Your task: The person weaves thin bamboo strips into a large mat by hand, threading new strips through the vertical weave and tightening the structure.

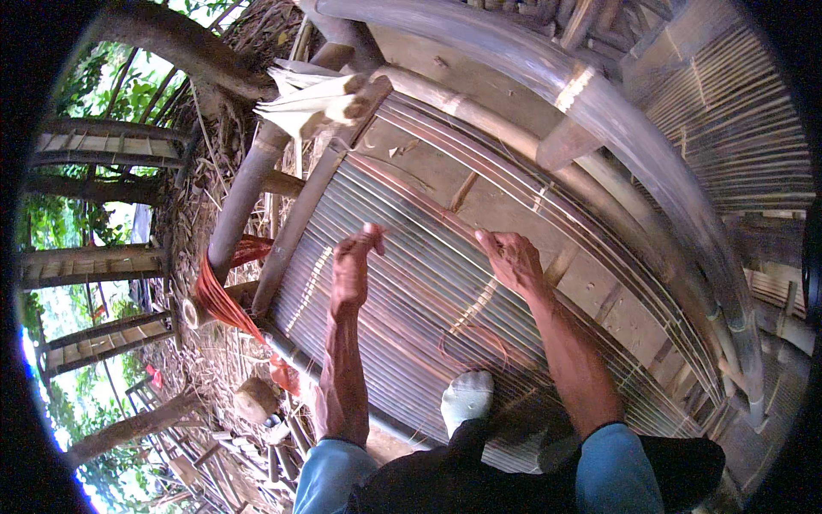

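A panel of thin parallel slats (411, 283), bound by pale stitched rows, lies slanted before me inside a frame of dark poles. Above the panel, my left hand (351, 265) is closed with the thumb uppermost; a thin reddish strand seems to show by its fingers, but what it grips is unclear. My right hand (512, 259) is closed at the panel's far edge, where a reddish-brown slat (411, 190) runs up to its fingertips. Whatever is inside those fingers is hidden. A loose coil of thin reddish cord (479, 347) rests on the slats between my forearms.
My light-coloured foot covering (467, 398) presses on the slats. Orange cloth (224, 291) wraps a left-hand pole. A thick curved bamboo pole (634, 120) arches along the far right. White strips (308, 98) are bundled at the far frame corner. A cut log end (255, 400) stands on the littered ground.
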Tool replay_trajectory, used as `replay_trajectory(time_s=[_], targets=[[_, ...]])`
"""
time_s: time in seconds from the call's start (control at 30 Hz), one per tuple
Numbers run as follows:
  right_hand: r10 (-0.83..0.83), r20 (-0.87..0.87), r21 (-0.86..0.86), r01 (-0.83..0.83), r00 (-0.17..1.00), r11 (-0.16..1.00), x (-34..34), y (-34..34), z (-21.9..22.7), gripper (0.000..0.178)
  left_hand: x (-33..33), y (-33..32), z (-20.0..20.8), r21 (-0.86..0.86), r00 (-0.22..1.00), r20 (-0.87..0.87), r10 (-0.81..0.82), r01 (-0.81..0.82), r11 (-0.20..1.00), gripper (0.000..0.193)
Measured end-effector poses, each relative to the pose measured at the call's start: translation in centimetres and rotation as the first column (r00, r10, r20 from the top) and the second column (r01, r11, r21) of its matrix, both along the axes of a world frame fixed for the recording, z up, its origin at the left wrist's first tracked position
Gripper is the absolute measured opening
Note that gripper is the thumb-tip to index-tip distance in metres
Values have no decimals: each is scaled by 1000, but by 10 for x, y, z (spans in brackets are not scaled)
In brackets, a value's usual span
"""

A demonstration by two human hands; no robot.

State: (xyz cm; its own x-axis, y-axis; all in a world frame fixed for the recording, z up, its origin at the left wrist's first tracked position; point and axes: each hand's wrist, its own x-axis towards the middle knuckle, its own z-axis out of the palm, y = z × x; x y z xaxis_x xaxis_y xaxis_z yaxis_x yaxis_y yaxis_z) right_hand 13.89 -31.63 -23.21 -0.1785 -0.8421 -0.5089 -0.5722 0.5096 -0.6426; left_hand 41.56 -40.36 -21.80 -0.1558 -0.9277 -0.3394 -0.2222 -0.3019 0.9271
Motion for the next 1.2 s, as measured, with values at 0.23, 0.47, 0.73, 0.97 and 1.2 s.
replay_trajectory(time_s=[0.23,0.47,0.73,0.97,1.2], targets=[[-83,-177,-567,-33,981,823,25,-8,-10,45,25,-18,-6,401,252,-872,420,-127,907,44],[298,-204,-672,-355,932,650,78,-58,16,29,-12,7,55,233,742,-541,396,-321,918,48],[335,-80,-676,-298,939,674,84,-29,-1,22,-14,58,52,259,837,-303,456,-388,885,51],[290,17,-800,-161,957,578,53,-10,29,30,64,30,-14,407,606,-708,362,-69,911,41],[721,-366,-120,-799,588,590,-168,178,92,15,-31,69,41,-649,456,739,495,287,705,57]])
